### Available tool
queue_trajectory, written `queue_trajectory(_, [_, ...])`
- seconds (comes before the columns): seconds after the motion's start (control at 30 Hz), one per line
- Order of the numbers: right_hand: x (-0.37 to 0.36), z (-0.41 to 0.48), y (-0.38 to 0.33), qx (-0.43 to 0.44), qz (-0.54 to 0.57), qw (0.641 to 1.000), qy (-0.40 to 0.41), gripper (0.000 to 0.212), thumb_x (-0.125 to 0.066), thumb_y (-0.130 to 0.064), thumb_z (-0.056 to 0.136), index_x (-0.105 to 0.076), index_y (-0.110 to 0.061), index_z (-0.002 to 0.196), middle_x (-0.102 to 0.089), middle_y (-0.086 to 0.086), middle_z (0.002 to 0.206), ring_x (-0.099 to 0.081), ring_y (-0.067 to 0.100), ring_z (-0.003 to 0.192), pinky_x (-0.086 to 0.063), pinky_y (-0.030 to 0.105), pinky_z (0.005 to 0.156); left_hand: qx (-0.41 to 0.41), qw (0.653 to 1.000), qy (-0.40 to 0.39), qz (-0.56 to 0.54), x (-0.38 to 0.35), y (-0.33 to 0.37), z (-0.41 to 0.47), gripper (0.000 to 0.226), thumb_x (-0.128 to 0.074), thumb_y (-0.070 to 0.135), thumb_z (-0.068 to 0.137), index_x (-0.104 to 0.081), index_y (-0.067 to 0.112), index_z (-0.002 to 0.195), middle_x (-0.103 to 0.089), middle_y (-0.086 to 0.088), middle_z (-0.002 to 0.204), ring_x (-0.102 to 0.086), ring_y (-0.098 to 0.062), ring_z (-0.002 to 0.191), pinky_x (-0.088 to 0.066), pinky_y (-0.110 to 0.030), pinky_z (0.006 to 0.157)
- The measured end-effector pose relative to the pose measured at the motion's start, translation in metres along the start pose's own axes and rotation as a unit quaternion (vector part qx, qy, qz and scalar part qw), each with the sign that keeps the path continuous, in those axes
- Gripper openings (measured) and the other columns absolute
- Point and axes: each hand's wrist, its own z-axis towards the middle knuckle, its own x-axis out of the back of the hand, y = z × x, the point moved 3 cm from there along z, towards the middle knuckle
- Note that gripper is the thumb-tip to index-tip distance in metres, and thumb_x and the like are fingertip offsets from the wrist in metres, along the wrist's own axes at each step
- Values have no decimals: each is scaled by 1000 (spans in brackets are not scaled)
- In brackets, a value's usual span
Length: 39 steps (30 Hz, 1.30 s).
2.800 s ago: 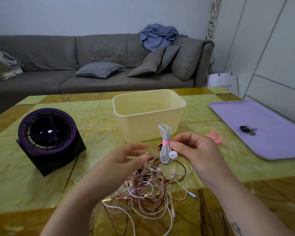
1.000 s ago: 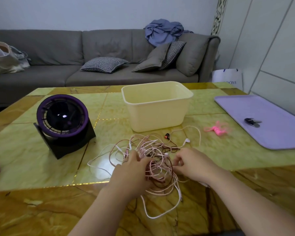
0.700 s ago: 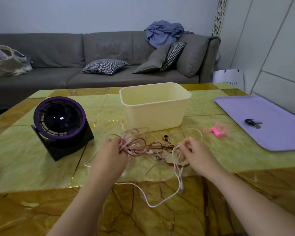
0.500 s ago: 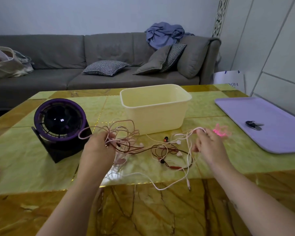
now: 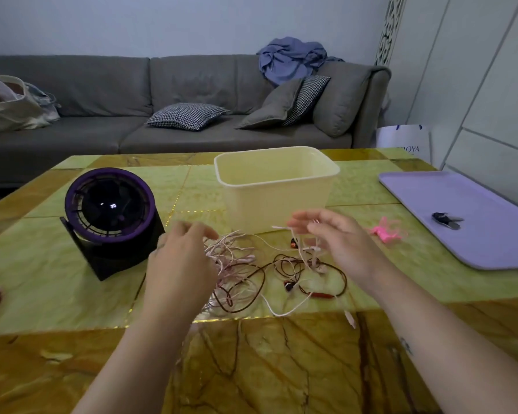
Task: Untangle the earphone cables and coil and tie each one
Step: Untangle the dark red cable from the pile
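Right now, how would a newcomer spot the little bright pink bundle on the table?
Find the cream tub mid-table, then the lilac tray at the right edge. Between them, on the green tabletop just right of the right hand, lies the bundle. It is neon pink, far brighter than the pale cables.

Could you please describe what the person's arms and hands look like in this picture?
Both arms are bare, with no sleeves in view. The left hand and right hand show no rings, watch or gloves, though motion blurs them. A small dark mark, perhaps a tattoo, sits on the right forearm.
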Motion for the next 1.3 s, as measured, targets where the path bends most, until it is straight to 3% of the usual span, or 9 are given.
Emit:
queue_trajectory(0.1, [-11, 12, -23, 52, -26, 998, -22, 31, -41, -6, 97, -58, -23, 115, -68, -8, 107, -61, 1, 102, -46, 24, 94, -106, 988, 36, -110, -1, 31, -11, 21, -58, 14, 84, -58, 28, 101, -47, 10, 114, -55, -14, 95, -47, -36, 83])
queue_trajectory(0.2, [-16, 20, -30, 64, -25, 997, -44, 34, -40, -3, 95, -52, -20, 122, -67, -3, 97, -63, 8, 100, -48, 28, 94, -184, 965, -130, -136, -35, 47, -24, 31, -54, 39, 89, -54, 38, 119, -44, 13, 128, -51, -8, 111, -44, -34, 96])
queue_trajectory(0.27, [-14, 20, -25, 54, -75, 994, -50, 35, -40, -5, 96, -50, -22, 124, -65, -5, 97, -63, 8, 99, -47, 27, 91, -190, 958, -215, 9, -63, 44, -29, 44, -49, 47, 91, -43, 40, 134, -34, 9, 143, -46, -14, 124, -35, -38, 107])
queue_trajectory(0.37, [0, 14, -7, 19, -203, 979, -12, 33, -46, -14, 96, -51, -27, 126, -58, -12, 108, -57, -1, 96, -45, 15, 75, -152, 966, -185, 103, -71, 36, -19, 43, -46, 27, 95, -41, 28, 137, -37, 2, 145, -47, -20, 124, -32, -40, 106])
queue_trajectory(0.47, [15, 6, 15, -26, -325, 945, -5, 28, -51, -16, 95, -59, -26, 120, -57, -13, 111, -55, -1, 87, -41, 8, 63, -66, 990, -127, 11, -57, 22, 0, 46, -47, 10, 91, -42, 23, 135, -45, -2, 134, -52, -23, 114, -44, -35, 91])
queue_trajectory(0.77, [-4, -12, 55, -101, -416, 886, -176, 21, -68, -27, 82, -64, -29, 103, -56, -14, 86, -57, 8, 82, -45, 23, 69, 8, 993, -47, -106, -20, -5, 13, 60, -52, 14, 92, -27, 18, 147, -49, -4, 132, -55, -24, 102, -48, -38, 85])
queue_trajectory(0.97, [-16, -9, 57, -70, -396, 899, -176, 6, -57, -25, 90, -55, -24, 85, -57, -10, 79, -56, 12, 75, -44, 29, 66, 53, 993, -45, -99, -14, -17, 15, 59, -53, 14, 90, -32, 20, 144, -47, -7, 136, -56, -23, 107, -46, -36, 90])
queue_trajectory(1.1, [-6, -5, 37, -74, -284, 951, -92, 10, -45, -25, 98, -53, -28, 93, -55, -4, 72, -48, 15, 62, -35, 29, 58, 64, 991, -102, -54, -17, -22, 12, 32, -50, 19, 91, -56, 26, 122, -36, -7, 137, -60, -14, 66, -51, -33, 74])
queue_trajectory(1.3, [2, -10, -15, -26, -220, 972, -82, 40, -63, -22, 89, -46, -34, 124, -62, -7, 78, -59, -2, 67, -43, 11, 62, 12, 996, -93, -5, -9, 3, -1, 28, -52, 29, 92, -58, 37, 118, -29, 0, 147, -40, -25, 128, -38, -42, 104])
